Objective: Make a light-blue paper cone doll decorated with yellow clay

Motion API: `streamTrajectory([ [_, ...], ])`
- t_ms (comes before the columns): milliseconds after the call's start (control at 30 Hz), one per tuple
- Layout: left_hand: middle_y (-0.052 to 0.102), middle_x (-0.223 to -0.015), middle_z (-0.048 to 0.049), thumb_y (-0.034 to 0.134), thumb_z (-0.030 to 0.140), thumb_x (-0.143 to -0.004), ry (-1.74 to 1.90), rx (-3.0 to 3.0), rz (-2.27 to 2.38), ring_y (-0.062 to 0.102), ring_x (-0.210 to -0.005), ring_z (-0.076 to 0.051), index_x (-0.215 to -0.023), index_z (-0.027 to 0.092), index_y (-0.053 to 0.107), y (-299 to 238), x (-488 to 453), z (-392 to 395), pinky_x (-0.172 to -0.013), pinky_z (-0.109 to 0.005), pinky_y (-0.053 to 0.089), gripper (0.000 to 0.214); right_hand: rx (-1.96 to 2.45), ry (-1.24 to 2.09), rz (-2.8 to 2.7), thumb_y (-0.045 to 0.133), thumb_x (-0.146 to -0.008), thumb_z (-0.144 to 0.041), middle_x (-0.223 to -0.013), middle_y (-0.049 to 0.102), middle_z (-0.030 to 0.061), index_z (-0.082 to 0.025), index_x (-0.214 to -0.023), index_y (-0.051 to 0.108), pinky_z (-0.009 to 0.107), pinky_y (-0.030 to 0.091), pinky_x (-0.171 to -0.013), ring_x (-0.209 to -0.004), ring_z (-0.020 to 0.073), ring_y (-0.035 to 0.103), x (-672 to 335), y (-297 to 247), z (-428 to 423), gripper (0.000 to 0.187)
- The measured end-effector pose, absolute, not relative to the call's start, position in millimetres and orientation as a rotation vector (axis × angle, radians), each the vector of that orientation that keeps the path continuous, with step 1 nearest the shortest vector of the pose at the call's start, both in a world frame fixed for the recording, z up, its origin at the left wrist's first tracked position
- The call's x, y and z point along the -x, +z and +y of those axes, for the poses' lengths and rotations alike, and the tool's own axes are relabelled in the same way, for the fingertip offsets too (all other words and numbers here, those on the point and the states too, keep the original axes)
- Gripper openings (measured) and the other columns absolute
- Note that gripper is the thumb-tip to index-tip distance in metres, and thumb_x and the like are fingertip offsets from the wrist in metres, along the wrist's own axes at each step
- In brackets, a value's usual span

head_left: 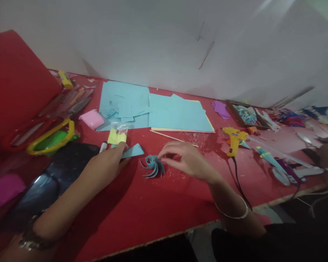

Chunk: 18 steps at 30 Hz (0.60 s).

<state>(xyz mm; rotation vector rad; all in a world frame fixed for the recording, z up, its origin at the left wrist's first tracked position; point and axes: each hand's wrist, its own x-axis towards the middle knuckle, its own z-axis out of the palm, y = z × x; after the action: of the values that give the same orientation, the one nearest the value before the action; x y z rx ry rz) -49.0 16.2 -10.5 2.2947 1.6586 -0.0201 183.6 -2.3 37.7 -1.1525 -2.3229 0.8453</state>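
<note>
My left hand (109, 160) is closed on a small folded piece of blue paper (135, 151), which sticks out to the right from between the fingers. Just right of it, a curled blue paper fringe (153, 167), cut into several strips that bend like petals, sits low over the red table. The fingertips of my right hand (184, 158) pinch the top of this fringe. Close by my left fingers lie a marker (103, 147) and a clear packet of yellow clay (117, 137).
Blue paper sheets (177, 112) lie along the wall, with a thin stick (172, 137) before them. A yellow glue gun (233, 140) with a cord stands to the right. Yellow-handled scissors (51, 140), a pink packet (92, 119) and a dark glossy tablet-like slab (54, 178) lie left.
</note>
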Motion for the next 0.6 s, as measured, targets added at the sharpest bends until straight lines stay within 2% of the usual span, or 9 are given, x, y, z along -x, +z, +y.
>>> streamTrajectory([
  [100, 0.065, -0.098, -0.0100, 0.039, 0.039, -0.083, -0.066, -2.267, 1.689, 0.061, -0.088, -0.030, -0.106, 0.022, 0.050, -8, 49, 15, -0.058, -0.032, 0.043, 0.030, 1.128, 0.869, -2.303, 0.051, -0.085, -0.025, -0.093, 0.061, 0.0038, -0.018, -0.092, 0.062, 0.024, 0.043, -0.073, -0.082, 0.0111, 0.056, -182, 33, -3, 0.014],
  [267, 0.064, -0.100, -0.0081, 0.049, 0.046, -0.077, 0.007, -2.306, 1.696, 0.060, -0.085, -0.028, -0.102, 0.022, 0.055, -6, 49, 15, -0.059, -0.032, 0.042, 0.035, 1.122, 0.900, -2.309, 0.051, -0.086, -0.024, -0.094, 0.060, 0.0042, -0.017, -0.092, 0.061, 0.025, 0.043, -0.078, -0.088, 0.0120, 0.056, -177, 25, -5, 0.014],
  [600, 0.062, -0.082, -0.0029, 0.051, 0.044, -0.077, 0.087, -2.255, 1.723, 0.058, -0.072, -0.020, -0.086, 0.022, 0.057, -10, 48, 19, -0.052, -0.026, 0.035, 0.024, 1.145, 0.881, -2.288, 0.051, -0.084, -0.022, -0.090, 0.062, 0.0036, -0.018, -0.089, 0.062, 0.022, 0.043, -0.074, -0.083, 0.0112, 0.056, -174, 19, -6, 0.012],
])
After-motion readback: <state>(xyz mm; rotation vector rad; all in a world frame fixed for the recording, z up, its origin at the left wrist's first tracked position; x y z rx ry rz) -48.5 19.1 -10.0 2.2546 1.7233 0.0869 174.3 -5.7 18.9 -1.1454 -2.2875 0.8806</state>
